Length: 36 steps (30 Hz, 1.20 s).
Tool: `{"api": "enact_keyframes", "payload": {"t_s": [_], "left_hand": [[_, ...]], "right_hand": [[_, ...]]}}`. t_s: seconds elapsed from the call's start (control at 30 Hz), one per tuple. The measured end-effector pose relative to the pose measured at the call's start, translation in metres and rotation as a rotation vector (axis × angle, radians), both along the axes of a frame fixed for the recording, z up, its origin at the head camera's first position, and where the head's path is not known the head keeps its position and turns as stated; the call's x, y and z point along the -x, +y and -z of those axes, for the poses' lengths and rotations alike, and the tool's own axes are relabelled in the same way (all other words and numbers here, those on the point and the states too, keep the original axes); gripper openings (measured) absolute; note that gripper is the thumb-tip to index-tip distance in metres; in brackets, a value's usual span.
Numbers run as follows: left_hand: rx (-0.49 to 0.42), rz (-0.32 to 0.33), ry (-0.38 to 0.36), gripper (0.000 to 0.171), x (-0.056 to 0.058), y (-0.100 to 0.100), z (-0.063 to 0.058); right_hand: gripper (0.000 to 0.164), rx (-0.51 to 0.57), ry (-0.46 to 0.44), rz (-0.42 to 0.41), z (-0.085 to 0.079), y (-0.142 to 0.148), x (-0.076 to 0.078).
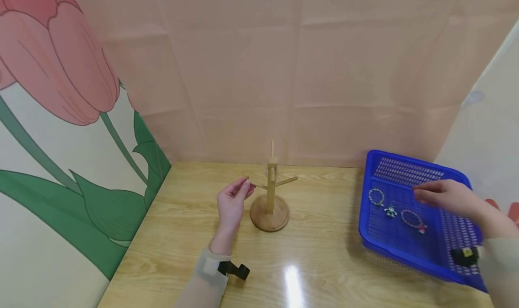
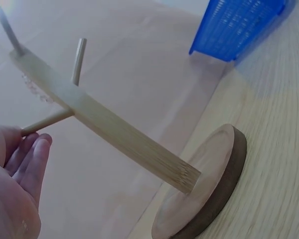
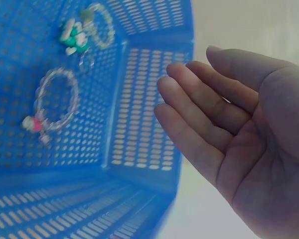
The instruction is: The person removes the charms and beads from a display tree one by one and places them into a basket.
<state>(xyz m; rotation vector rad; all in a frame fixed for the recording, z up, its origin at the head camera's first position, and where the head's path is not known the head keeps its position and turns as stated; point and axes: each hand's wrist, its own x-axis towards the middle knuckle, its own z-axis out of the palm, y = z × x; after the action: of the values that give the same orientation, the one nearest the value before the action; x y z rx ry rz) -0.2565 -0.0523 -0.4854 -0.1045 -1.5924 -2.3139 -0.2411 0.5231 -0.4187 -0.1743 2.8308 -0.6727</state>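
Observation:
A wooden peg stand [image 1: 270, 199] with a round base stands on the table, its pegs sticking out to several sides. With thumb and fingers, my left hand [image 1: 234, 199] pinches the tip of its left peg [image 2: 47, 122]. Clear beads [image 2: 37, 89] hang behind the upper post, mostly hidden by it. Over the blue basket [image 1: 366, 236] hovers my right hand [image 3: 239, 124], palm showing and fingers loosely extended, holding nothing. In the basket lie a beaded bracelet with a red-and-white charm [image 1: 412, 218], a pale beaded bracelet [image 1: 376, 197] and a green-and-white figure charm [image 1: 391, 211].
The wooden table [image 1: 324, 254] ends at a pink cloth backdrop [image 1: 243, 73]. A wall with painted tulips [image 1: 61, 60] borders the left side. The basket stands at the table's right, its raised rim around the bracelets.

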Motion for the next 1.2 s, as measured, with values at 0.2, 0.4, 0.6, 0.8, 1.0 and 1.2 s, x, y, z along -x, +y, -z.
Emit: {"api": "enact_keyframes", "payload": {"t_s": [0.2,0.4,0.6,0.8,1.0,1.2], "left_hand": [[-0.009,-0.001,-0.012,0.023,0.001,0.0,-0.001],[-0.001,-0.017,-0.038,0.022,0.008,0.003,-0.003],[0.027,-0.052,-0.032,0.022,0.013,0.004,-0.005],[0.07,-0.075,-0.021,0.023,0.017,0.004,-0.003],[0.063,-0.102,-0.019,0.018,0.022,0.005,0.0],[0.061,-0.105,-0.016,0.017,0.023,0.008,-0.003]], "right_hand": [[0.053,-0.016,0.077,-0.031,-0.009,-0.013,0.0],[0.048,-0.038,0.173,-0.058,-0.018,-0.031,-0.004],[0.049,-0.009,0.197,-0.061,-0.028,-0.054,-0.007],[0.05,0.032,0.197,-0.058,-0.032,-0.073,-0.009],[0.047,0.056,0.209,-0.052,-0.029,-0.085,-0.011],[0.04,0.097,0.233,-0.052,-0.026,-0.091,-0.015]]}}
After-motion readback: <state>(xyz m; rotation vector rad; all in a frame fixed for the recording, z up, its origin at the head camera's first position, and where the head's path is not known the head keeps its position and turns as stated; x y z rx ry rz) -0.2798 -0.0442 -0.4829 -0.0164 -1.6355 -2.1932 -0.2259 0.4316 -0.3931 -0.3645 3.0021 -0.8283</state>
